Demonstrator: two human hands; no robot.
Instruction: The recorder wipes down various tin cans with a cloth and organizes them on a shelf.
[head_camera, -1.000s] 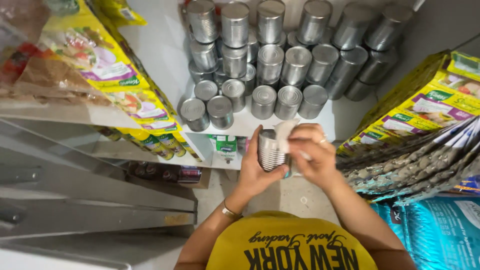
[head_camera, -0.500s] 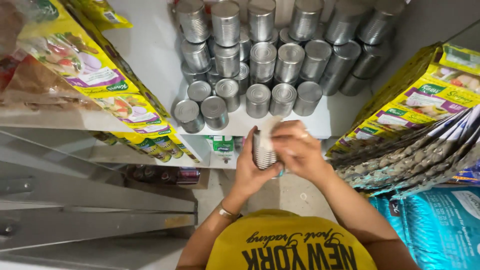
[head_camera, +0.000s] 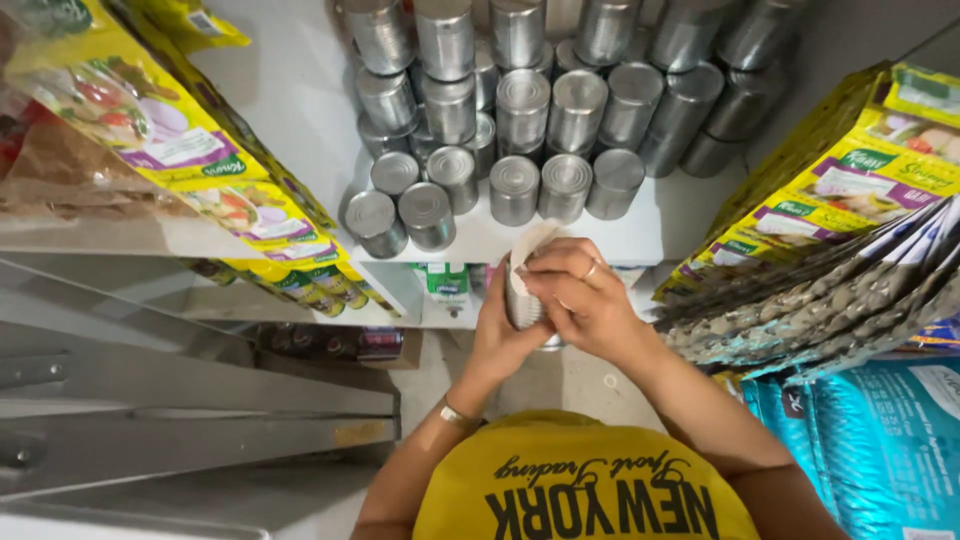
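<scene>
Left hand (head_camera: 505, 335): gripping the can (head_camera: 520, 300).
Right hand (head_camera: 580, 295): pinching its paper label (head_camera: 530, 243).
Risk: can may be slipping down, label tearing.

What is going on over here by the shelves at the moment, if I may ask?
A person holds a bare metal can in the left hand, while the right hand presses a pale paper label against it. Just ahead, many more unlabelled cans stand stacked on a white shelf. Yellow packets fill the side shelves.

A yellow shirt with black lettering, bare forearms, a ring on the right hand (head_camera: 585, 300), a thin bracelet on the left wrist.
</scene>
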